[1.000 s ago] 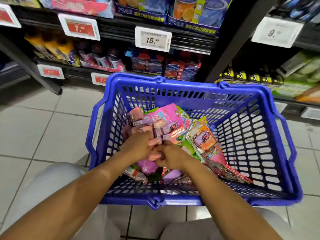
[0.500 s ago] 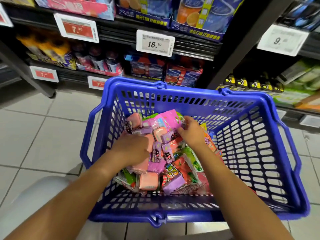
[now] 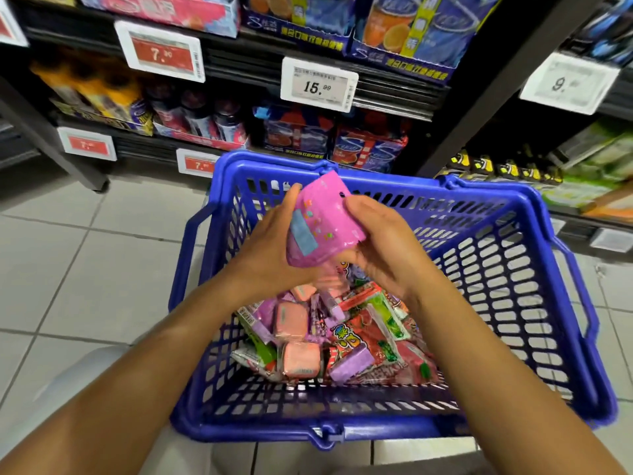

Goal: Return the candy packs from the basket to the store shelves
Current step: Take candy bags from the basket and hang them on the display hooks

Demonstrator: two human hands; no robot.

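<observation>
Both hands, left hand (image 3: 270, 255) and right hand (image 3: 383, 245), grasping pink pack (image 3: 322, 221), blue basket (image 3: 513, 200), tiled floor (image 3: 85, 269), stocked shelves (image 3: 376, 97)

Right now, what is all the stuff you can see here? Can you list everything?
Basket: one, blue, on the floor in front of the shelves.
Pink pack: one, pink with a blue patch, held above the basket.
Candy packs: a pile, too many to count, pink, purple, red and green, in the basket.
Price tags: at least six; several red, two white reading 15.99 and 9, on the shelf edges.
Shelf boxes: several, blue, pink, orange and green, on the shelves.
Floor: pale grey tiles.
Left hand: holds the pink pack's left side.
Right hand: grips its right side.
</observation>
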